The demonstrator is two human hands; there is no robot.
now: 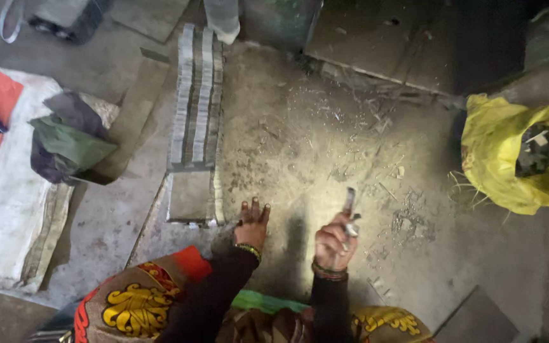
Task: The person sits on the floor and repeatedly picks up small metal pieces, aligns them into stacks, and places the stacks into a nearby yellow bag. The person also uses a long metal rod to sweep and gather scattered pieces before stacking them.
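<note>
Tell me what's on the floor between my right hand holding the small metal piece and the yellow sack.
In the head view, only bare dusty concrete floor strewn with chips and straw lies between the right hand and yellow sack.

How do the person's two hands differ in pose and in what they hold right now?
The left hand lies flat, fingers spread on the concrete floor beside the stacked grey slabs, holding nothing. The right hand is raised and curled around a small metal tool. Both wrists wear bangles over dark sleeves.

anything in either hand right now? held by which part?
Right hand pinches a small metal piece by its lower end, fingers around it. Left hand holds nothing; it rests flat on the floor.
</note>
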